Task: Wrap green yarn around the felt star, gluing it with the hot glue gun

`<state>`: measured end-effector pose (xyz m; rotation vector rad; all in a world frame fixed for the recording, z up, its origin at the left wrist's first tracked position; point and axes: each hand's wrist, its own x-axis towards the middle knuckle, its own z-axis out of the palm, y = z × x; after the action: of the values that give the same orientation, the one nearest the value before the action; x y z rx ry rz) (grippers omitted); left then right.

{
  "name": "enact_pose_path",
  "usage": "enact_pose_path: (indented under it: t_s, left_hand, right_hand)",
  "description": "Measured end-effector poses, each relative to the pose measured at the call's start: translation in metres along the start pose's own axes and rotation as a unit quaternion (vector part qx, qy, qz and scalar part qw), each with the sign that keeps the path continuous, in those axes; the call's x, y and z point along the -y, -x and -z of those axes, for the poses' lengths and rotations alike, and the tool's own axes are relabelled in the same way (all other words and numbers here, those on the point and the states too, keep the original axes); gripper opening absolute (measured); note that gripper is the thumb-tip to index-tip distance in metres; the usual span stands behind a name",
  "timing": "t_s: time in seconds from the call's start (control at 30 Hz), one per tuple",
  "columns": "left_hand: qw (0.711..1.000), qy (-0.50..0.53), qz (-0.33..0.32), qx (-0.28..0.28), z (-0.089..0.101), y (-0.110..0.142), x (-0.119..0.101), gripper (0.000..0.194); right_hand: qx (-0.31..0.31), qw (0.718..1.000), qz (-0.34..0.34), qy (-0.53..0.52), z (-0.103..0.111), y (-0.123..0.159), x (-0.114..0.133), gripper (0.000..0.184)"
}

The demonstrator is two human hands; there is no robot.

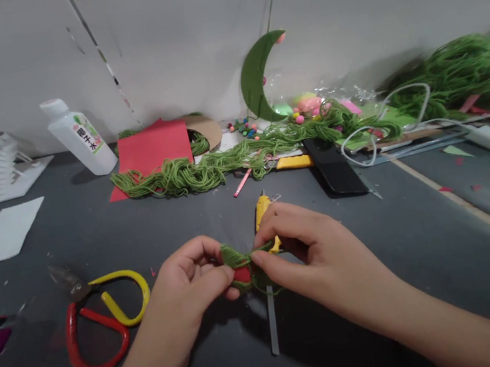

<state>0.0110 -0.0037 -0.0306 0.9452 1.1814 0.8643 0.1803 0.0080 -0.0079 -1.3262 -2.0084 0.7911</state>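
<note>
Between finger and thumb, my left hand (199,277) grips a small red piece (242,274) partly wrapped in green yarn (233,255). My right hand (304,249) pinches the green yarn at the piece's right end, the fingertips of both hands close together. A loop of yarn hangs below the right fingers. Behind and under my right hand lies a yellow hot glue gun (261,209), mostly covered, with a clear glue stick (273,324) pointing toward me. Left of my left hand rest scissors (99,310) with one red and one yellow handle.
Along the wall lie green yarn hanks (191,174), red sheets (150,146), a black phone (334,167), a white charger (488,137) with its cable and a yellow cutter (293,163). A white bottle (80,136) stands left. A green crescent (258,80) leans at the back.
</note>
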Motion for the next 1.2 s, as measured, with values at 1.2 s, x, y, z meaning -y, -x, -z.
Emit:
enact_pose_path:
  t_s: [1.2]
  left_hand:
    - [0.998, -0.053, -0.021, 0.002, -0.003, 0.001, 0.001, 0.015]
  right_hand:
    - [-0.002, 1.000, -0.020, 0.001, -0.012, 0.003, 0.002, 0.011]
